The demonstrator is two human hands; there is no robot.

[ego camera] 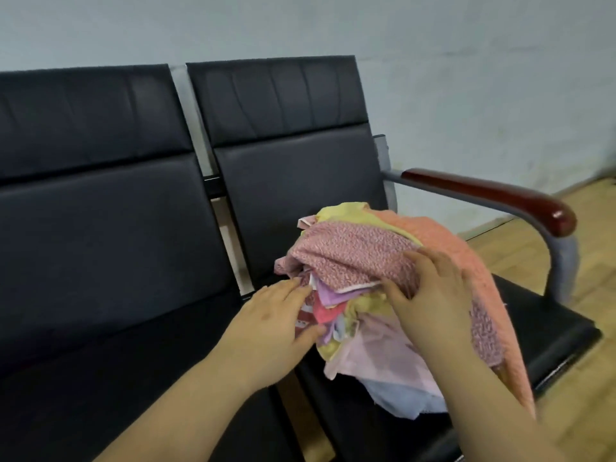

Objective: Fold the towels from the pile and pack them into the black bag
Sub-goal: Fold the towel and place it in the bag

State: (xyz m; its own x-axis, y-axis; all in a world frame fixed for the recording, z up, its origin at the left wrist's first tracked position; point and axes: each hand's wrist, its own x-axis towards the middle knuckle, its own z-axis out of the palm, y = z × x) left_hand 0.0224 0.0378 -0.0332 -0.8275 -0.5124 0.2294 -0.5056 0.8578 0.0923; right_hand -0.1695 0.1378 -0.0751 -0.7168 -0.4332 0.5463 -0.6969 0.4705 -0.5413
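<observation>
A pile of towels in pink, yellow, orange, purple and light blue lies on the right-hand black seat. My left hand touches the pile's left side, its fingers reaching into the layers and the thumb below. My right hand rests on top of the pile, fingers spread over a pink speckled towel and the thumb tucked under its edge. No black bag is in view.
The two black padded seats stand joined against a pale wall; the left seat holds nothing. A dark red wooden armrest on a grey metal tube borders the right side. Wooden floor lies beyond it.
</observation>
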